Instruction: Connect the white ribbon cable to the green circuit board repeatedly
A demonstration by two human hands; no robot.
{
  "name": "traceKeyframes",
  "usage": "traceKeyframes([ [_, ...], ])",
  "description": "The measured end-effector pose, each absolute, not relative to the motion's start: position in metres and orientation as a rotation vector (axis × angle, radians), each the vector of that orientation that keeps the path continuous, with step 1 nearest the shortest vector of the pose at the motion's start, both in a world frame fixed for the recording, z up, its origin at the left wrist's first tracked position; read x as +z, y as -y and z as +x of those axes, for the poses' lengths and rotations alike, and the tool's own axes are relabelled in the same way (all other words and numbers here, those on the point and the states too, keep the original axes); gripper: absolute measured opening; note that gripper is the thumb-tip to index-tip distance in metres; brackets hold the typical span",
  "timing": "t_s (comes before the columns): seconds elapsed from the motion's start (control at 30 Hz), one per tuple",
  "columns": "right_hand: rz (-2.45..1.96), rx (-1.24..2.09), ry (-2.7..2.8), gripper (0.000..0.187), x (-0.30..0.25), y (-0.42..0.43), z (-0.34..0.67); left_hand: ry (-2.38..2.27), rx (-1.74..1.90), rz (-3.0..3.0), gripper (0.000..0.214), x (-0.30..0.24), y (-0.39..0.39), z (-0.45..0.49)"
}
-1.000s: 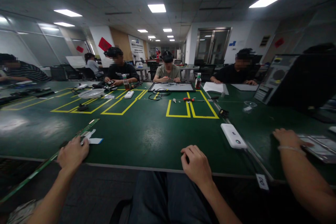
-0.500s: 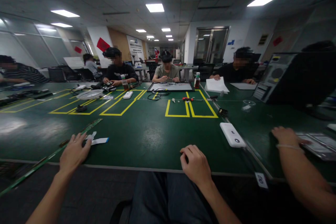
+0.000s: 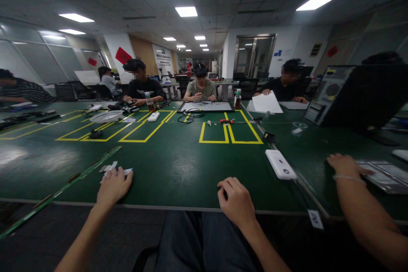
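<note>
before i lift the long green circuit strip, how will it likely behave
The strip is thin and long, so it probably flexes. Its near end juts past the table edge, so a push might tip it off.

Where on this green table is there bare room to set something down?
Mostly between the left hand and right hand, short of the yellow tape. A smaller patch separates the white device from the neighbour's hand. It's crowded around the left hand, with white ribbon and a green strip.

Open table [image 3: 178,174] surface separated the left hand [image 3: 115,183] from the right hand [image 3: 236,199]; a white device [image 3: 280,164] obstructed rightward travel, a green strip [image 3: 89,171] leftward.
</note>
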State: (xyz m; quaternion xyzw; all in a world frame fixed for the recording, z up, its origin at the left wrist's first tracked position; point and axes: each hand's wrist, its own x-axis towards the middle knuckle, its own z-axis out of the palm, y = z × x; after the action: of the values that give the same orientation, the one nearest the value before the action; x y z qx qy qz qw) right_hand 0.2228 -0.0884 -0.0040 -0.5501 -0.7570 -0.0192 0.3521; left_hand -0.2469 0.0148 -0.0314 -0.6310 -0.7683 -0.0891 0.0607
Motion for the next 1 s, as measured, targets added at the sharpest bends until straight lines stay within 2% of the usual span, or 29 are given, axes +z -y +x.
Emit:
traceKeyframes([
  [0.17, -1.422, -0.052, 1.961, 0.020, -0.003, 0.089, 0.222, 2.168, -0.227, -2.156, 0.073, -0.036, -0.018, -0.203],
  [0.57, -1.413, -0.037, 1.958, 0.023, -0.005, 0.088, 0.222, 1.360, -0.543, -3.006, 0.055, -0.009, 0.026, -0.040],
  [0.77, -1.318, -0.063, 1.978, 0.043, 0.002, 0.090, 0.223, 0.884, -0.558, -3.274, 0.070, 0.004, 0.051, 0.011],
  [0.9, -1.278, -0.051, 2.060, 0.050, 0.000, 0.088, 0.224, 0.850, -0.589, -3.299, 0.073, 0.007, 0.057, 0.022],
  [1.0, -1.280, -0.043, 2.094, 0.051, -0.003, 0.088, 0.224, 0.892, -0.707, -3.325, 0.066, 0.005, 0.058, 0.018],
])
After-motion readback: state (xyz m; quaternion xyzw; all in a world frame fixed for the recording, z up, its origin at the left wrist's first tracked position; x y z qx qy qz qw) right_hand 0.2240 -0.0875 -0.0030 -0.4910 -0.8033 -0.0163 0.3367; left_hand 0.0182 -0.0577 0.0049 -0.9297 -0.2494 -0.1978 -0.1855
